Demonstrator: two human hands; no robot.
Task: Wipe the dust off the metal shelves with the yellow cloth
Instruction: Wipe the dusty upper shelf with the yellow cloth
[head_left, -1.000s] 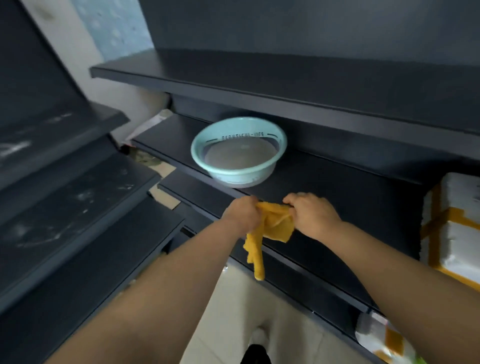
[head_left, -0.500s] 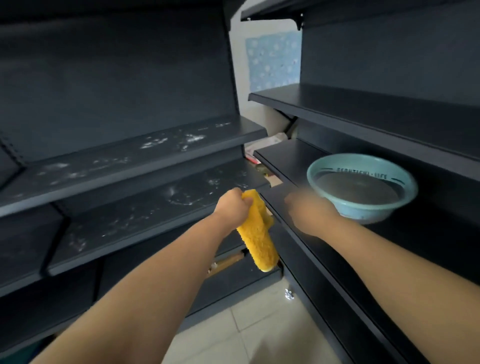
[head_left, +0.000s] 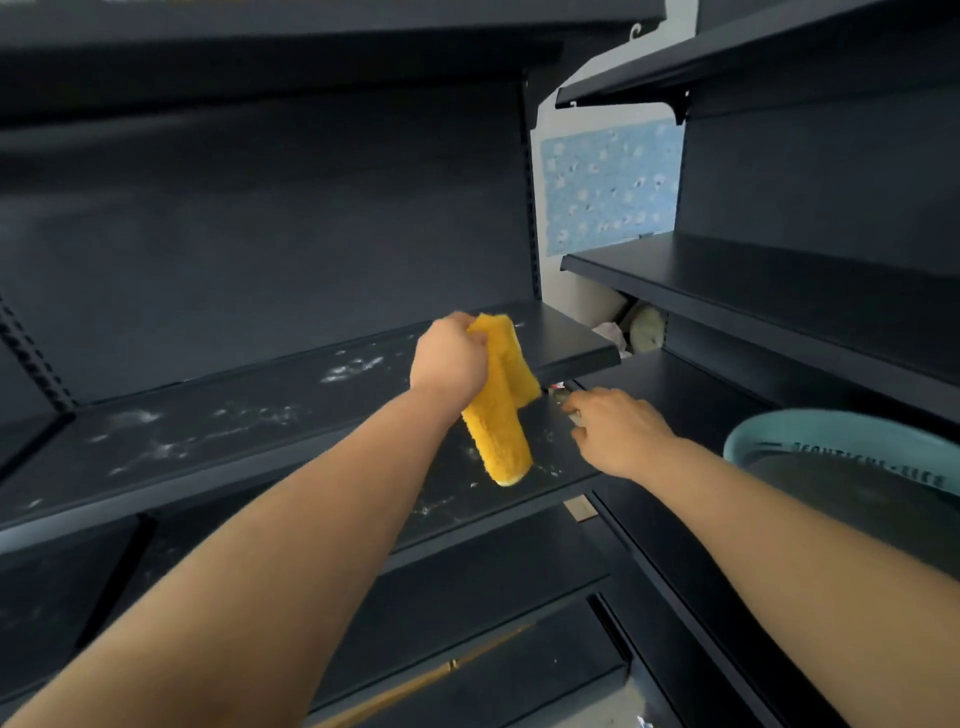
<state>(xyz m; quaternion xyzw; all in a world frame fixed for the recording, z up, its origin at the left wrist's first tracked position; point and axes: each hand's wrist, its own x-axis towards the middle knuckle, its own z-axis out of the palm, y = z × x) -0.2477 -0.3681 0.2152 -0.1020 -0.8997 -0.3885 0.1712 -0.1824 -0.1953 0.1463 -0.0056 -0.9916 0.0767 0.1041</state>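
Observation:
My left hand (head_left: 449, 358) grips the top of the yellow cloth (head_left: 498, 415), which hangs down in a long fold in front of the left rack of dark metal shelves. The upper left shelf (head_left: 218, 421) carries white dust smears, and the shelf below it (head_left: 493, 499) shows white specks under the cloth's end. My right hand (head_left: 618, 431) hovers to the right of the cloth with loosely curled fingers and holds nothing, just above the corner where the left and right racks meet.
A pale teal basin (head_left: 841, 457) with water stands on the right rack's shelf (head_left: 675, 395). More dark shelves (head_left: 753, 275) rise above it. Some pale clutter (head_left: 631, 327) sits in the gap between racks. A wooden stick (head_left: 431, 675) lies on the lowest shelf.
My view turned left and up from the right rack to the dusty left rack. My right hand let go of the cloth; my left hand carried it up toward the dusty shelf.

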